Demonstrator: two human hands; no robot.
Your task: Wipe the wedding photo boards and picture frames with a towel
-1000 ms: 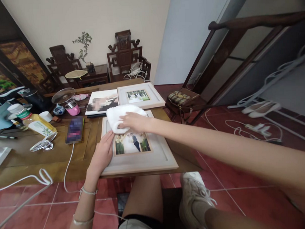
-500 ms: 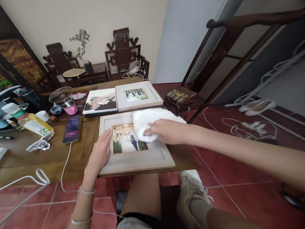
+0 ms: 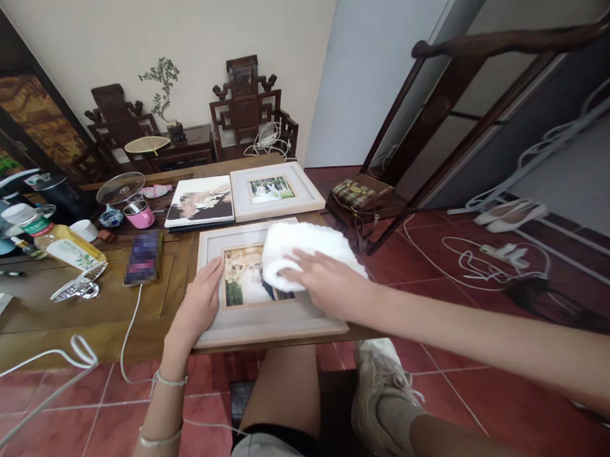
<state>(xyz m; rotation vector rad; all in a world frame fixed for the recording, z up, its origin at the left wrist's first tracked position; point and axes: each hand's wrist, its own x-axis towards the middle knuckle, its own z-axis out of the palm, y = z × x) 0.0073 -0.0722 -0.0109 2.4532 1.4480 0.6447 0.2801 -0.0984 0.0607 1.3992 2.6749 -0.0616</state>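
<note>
A pale framed photo [image 3: 268, 323] lies flat at the near edge of the wooden table [image 3: 88, 316]. My left hand [image 3: 200, 305] rests on its left side, fingers stretched flat. A white fluffy cloth [image 3: 305, 245] lies on the frame's right half under my right hand [image 3: 319, 278], whose fingers curl on the cloth. The cloth covers part of the picture.
A second framed photo [image 3: 276, 189] and a photo album [image 3: 201, 202] lie further back. A phone [image 3: 143, 257] with a white cable, a bottle [image 3: 65, 247], a pink cup [image 3: 139, 214] and a small fan [image 3: 119, 188] stand at left. A bag [image 3: 364, 193] and cables lie on the red tile floor at right.
My right hand swept the cloth from the frame's upper left to its right side, then down toward the lower right. My left hand stayed on the frame.
</note>
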